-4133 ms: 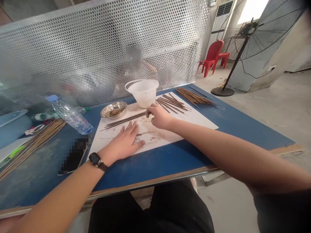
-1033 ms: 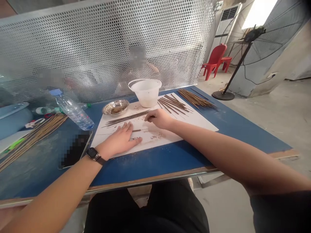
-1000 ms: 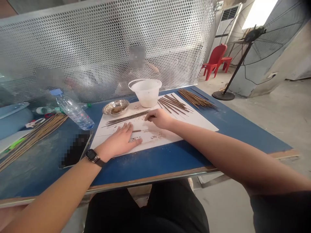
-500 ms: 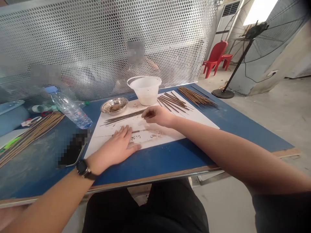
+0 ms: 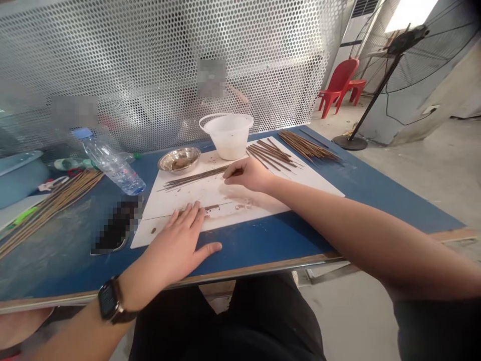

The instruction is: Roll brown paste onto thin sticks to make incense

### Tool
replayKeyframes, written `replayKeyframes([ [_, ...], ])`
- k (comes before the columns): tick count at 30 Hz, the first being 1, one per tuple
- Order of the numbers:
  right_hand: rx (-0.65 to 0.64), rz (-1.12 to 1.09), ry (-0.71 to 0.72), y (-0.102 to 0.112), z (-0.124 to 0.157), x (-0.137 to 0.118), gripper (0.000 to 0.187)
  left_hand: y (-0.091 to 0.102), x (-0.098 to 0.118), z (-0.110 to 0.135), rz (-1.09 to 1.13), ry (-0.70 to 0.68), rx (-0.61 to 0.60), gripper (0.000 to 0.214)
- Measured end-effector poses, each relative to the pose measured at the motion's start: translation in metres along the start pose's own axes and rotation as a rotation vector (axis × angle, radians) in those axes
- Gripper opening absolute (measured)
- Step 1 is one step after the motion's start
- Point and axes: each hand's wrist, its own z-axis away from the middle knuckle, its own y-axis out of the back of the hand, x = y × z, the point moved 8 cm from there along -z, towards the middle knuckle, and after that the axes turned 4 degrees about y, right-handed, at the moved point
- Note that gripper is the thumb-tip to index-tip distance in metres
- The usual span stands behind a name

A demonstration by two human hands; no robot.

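My right hand (image 5: 248,175) rests on the white board (image 5: 180,195), its curled fingertips pinched at the right end of a thin bundle of brown incense sticks (image 5: 193,178). My left hand (image 5: 175,240) lies flat and open, fingers spread, across the board's front edge. Its fingertips are close to a short brown stick (image 5: 212,206). Brown crumbs and smears mark the board around both hands. More long sticks (image 5: 270,155) lie fanned at the board's far right corner.
On the blue table (image 5: 300,235) stand a white plastic bowl (image 5: 228,136), a steel dish (image 5: 179,159) holding a brown lump, and a water bottle (image 5: 108,163). A pixelated phone (image 5: 116,225) and stick bundles (image 5: 56,198) lie left. A perforated metal screen (image 5: 169,60) stands behind.
My left hand has slid toward me, down to the board's front edge and onto the table. My right hand has barely moved. The view has shifted slightly.
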Motion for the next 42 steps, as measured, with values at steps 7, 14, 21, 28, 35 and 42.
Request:
replayKeyframes([
  [7,-0.024,0.014,-0.064,-0.002,0.001,0.002,0.006,0.005,-0.005,-0.03,0.05,-0.016,0.024,0.105],
  [14,0.009,0.03,-0.207,0.001,0.006,0.011,0.014,0.014,-0.024,-0.087,0.113,0.001,-0.02,0.108],
  [21,0.133,-0.028,-0.23,0.007,0.006,0.014,0.016,0.009,-0.006,-0.024,0.103,-0.044,0.008,0.109],
  [28,0.178,-0.067,-0.326,0.007,0.009,0.014,0.021,0.001,-0.003,0.009,0.111,-0.03,-0.015,0.108],
  [35,0.14,-0.151,-0.319,0.0,0.01,0.013,0.017,0.013,-0.014,-0.044,0.101,-0.013,-0.042,0.107],
  [42,0.119,-0.177,-0.285,-0.002,0.009,0.012,0.016,0.017,-0.018,-0.063,0.11,0.016,-0.029,0.106],
])
